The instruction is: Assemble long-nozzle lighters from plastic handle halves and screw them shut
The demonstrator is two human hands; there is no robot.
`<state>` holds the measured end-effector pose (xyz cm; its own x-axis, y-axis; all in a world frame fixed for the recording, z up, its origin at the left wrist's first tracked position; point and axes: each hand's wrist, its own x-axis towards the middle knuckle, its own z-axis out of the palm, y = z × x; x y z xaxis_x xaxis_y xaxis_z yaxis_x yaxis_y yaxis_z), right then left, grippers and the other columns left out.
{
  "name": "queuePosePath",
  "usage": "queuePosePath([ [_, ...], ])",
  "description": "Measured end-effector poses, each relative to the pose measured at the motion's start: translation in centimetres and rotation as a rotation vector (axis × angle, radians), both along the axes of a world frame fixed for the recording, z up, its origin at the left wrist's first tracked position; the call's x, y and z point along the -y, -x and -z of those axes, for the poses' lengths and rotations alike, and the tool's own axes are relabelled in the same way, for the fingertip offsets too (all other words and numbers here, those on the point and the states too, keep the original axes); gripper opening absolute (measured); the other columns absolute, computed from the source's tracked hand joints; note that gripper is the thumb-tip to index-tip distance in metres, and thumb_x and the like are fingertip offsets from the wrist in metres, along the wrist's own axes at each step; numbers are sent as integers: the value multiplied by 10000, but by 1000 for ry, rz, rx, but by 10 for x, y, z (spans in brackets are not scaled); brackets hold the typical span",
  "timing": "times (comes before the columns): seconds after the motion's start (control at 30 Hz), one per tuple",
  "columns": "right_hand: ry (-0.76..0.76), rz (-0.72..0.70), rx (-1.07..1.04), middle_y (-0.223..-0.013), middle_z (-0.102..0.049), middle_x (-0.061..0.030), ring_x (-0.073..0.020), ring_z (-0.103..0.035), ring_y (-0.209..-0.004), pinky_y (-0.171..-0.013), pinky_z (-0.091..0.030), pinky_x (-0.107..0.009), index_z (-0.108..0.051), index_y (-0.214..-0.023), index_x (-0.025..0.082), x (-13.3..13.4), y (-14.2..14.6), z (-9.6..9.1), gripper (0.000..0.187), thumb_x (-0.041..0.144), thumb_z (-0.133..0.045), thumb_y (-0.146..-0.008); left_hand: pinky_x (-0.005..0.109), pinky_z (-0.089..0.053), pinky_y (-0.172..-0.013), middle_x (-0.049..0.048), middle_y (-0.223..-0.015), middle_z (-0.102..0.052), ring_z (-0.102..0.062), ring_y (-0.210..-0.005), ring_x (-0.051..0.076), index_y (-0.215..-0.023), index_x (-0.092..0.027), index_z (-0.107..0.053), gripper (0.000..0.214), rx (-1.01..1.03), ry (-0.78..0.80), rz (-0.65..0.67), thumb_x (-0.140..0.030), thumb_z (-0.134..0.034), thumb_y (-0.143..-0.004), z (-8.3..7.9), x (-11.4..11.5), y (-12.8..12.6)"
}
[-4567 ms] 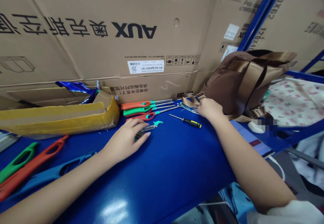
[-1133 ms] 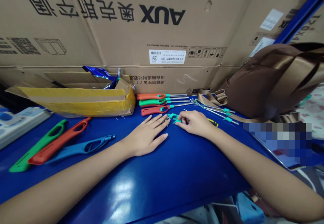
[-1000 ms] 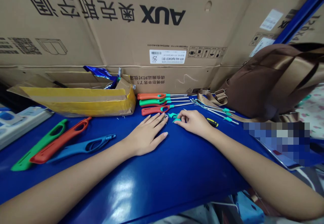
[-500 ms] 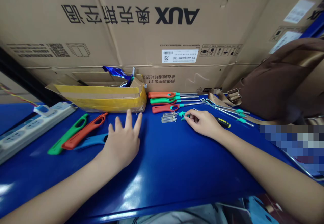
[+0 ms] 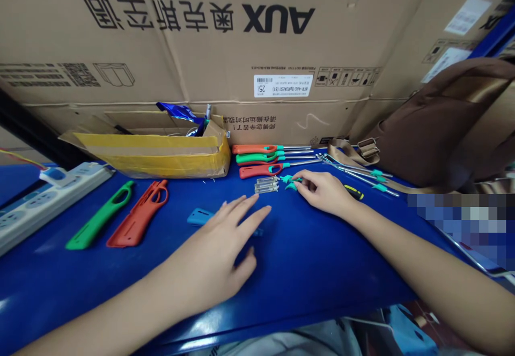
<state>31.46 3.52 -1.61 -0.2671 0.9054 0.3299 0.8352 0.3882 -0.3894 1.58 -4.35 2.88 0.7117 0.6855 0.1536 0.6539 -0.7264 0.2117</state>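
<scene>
My left hand (image 5: 223,246) lies flat with its fingers spread on a blue plastic handle shell (image 5: 199,216), which shows at both sides of the hand. My right hand (image 5: 325,191) is pinched on a small teal plastic piece (image 5: 288,180) on the blue table (image 5: 306,259). Small clear plastic parts (image 5: 266,185) lie just left of that piece. Behind them lie three assembled long-nosed lighters with orange (image 5: 253,149), green (image 5: 255,158) and red (image 5: 257,171) handles.
Green (image 5: 100,221) and orange (image 5: 139,219) handle shells lie at the left. A yellow-taped carton (image 5: 153,155), a power strip (image 5: 44,200), metal rods with teal ends (image 5: 362,171), a black-yellow screwdriver (image 5: 356,191), a brown bag (image 5: 438,125) and big cardboard boxes (image 5: 241,50) ring the table.
My left hand left the clear parts, reached left to the blue shell and slid it toward the middle. My right hand came back from the bag to the teal piece and stays there.
</scene>
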Motion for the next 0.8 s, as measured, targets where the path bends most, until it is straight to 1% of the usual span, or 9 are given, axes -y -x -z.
queuePosePath([
  [0.07,0,-10,5,-721,-705,10,-156,-631,-621,-590,-392,-261,-701,-1032,233,0,0,1,183,309,-572,-927,607,-467,-1121,148,-1560,-487,-471,-1428,389,-1537,-227,-419,808,-51,-2,-5,-121,-583,-753,-4,-10,10],
  [0.13,-2,-24,14,-720,-709,9,-159,-633,-624,-598,-396,-264,-704,-1042,236,0,0,1,190,308,-567,-932,576,-492,-1085,157,-1429,-594,-574,-1306,374,-1444,-186,-511,740,-108,-13,-20,-92,-578,-713,-5,-22,19],
  [0.2,-3,-41,25,-724,-715,7,-160,-630,-620,-601,-399,-267,-709,-1051,238,0,1,2,198,312,-565,-937,569,-525,-995,140,-1274,-671,-643,-1159,365,-1308,-200,-604,634,-187,-31,-40,-57,-565,-692,-4,-31,26],
  [0.33,-1,-74,43,-742,-728,8,-155,-625,-612,-597,-400,-266,-714,-1067,236,0,2,2,209,311,-567,-939,494,-552,-864,88,-1088,-699,-676,-981,321,-1123,-235,-661,481,-224,23,-26,-27,-564,-701,-3,-38,28],
  [0.47,-3,-106,61,-746,-728,12,-149,-619,-610,-594,-402,-265,-722,-1076,233,0,1,1,215,303,-564,-948,438,-537,-947,58,-1185,-676,-654,-1079,272,-1226,-268,-636,406,-55,175,97,-100,-606,-857,4,-36,15],
  [0.53,-9,-133,76,-763,-731,7,-153,-628,-639,-608,-408,-267,-725,-1071,232,1,0,0,210,296,-563,-953,396,-521,-1014,47,-1260,-658,-636,-1153,233,-1316,-291,-596,377,77,269,159,-184,-602,-954,14,-33,6],
  [0.6,-20,-165,91,-807,-740,-6,-164,-648,-699,-640,-424,-272,-725,-1063,228,2,-2,-3,204,289,-561,-959,374,-512,-1048,58,-1312,-634,-620,-1200,216,-1380,-290,-557,387,207,290,154,-269,-599,-996,25,-31,-4],
  [0.7,-34,-220,109,-897,-752,-26,-179,-675,-807,-705,-454,-283,-717,-1067,228,4,-4,-7,198,269,-554,-963,417,-508,-1069,76,-1293,-650,-616,-1207,239,-1387,-271,-559,423,274,247,151,-319,-639,-975,36,-30,-12],
  [0.8,-39,-259,120,-932,-754,-34,-186,-683,-851,-728,-466,-291,-706,-1087,229,5,-6,-11,197,254,-556,-961,458,-510,-1068,82,-1262,-667,-631,-1180,268,-1367,-265,-576,493,258,187,123,-306,-707,-893,34,-34,-7],
])
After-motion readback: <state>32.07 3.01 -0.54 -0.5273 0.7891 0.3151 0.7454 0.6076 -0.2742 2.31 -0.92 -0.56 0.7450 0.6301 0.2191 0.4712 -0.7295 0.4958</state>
